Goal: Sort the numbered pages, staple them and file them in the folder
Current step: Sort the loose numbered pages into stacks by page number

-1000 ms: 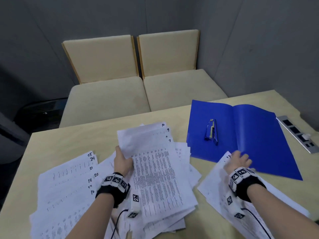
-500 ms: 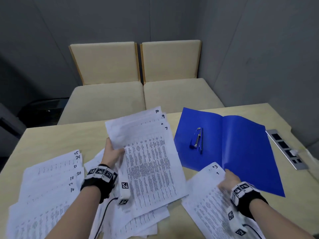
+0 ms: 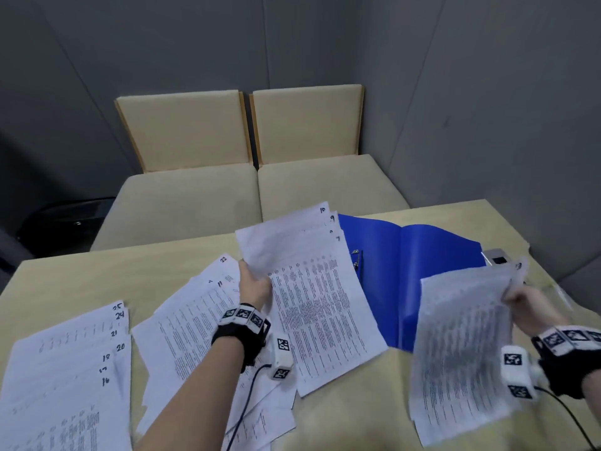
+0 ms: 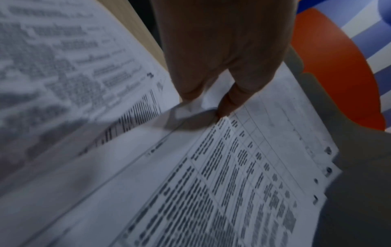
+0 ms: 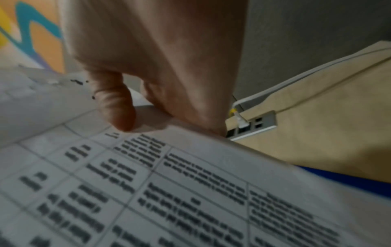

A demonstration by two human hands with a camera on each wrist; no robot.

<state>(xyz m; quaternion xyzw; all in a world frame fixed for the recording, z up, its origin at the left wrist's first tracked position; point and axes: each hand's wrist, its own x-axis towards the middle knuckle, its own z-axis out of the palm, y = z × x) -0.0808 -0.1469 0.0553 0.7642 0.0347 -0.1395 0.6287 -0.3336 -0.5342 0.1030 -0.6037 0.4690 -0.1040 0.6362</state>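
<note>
We see the table point(image 3: 81, 271) spread with loose numbered pages point(image 3: 65, 369) beside the open blue folder point(image 3: 432, 255). Our left hand point(image 3: 253, 288) grips the lifted sheaf numbered 7 to 10 point(image 3: 318, 294); our right hand point(image 3: 533, 307) pinches another raised sheaf point(image 3: 461, 353).

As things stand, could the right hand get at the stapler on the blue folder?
Probably not yet. The right hand grips a lifted bundle of pages, so its fingers are occupied. The stapler lies on the open folder, mostly hidden behind the left hand's raised sheets.
</note>
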